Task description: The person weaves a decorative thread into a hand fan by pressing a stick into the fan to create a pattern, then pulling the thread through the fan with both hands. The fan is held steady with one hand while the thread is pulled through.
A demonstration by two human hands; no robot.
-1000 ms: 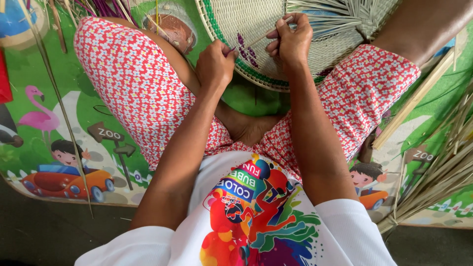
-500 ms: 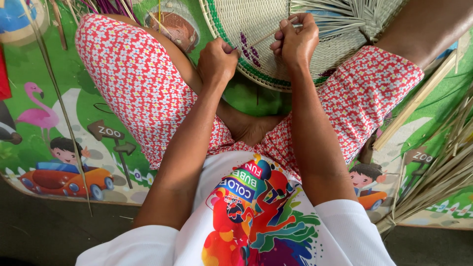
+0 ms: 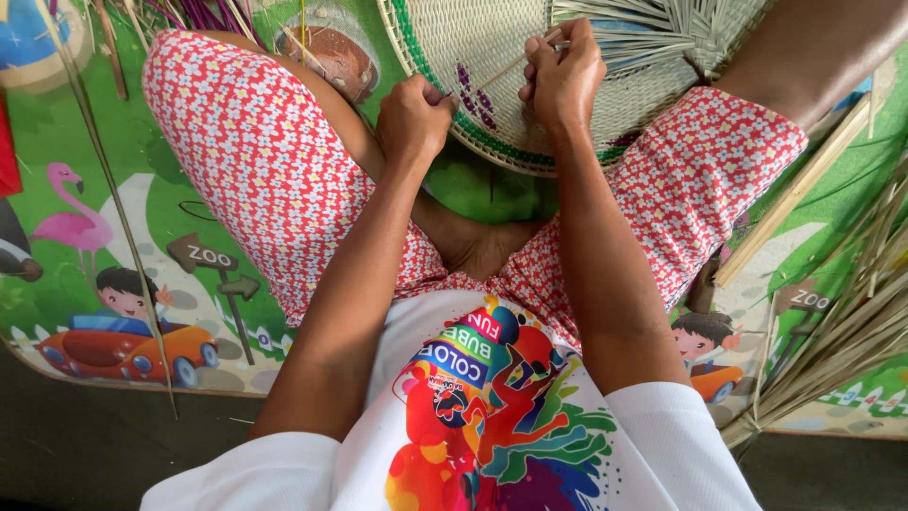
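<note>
Colourful cartoon play mat under a seated person. Round woven tray rests on the lap, toward the mat's far edge. Right hand pinches a pale strip running leftward; left hand, fist clenched, grips the tray's near rim.

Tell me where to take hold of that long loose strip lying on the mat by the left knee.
Grip the long strip near its middle, pinching from above across its width. It lies flat, thin and narrow, on the play mat, apart from the left hand at the woven round mat, so only a top pinch looks workable.
</note>
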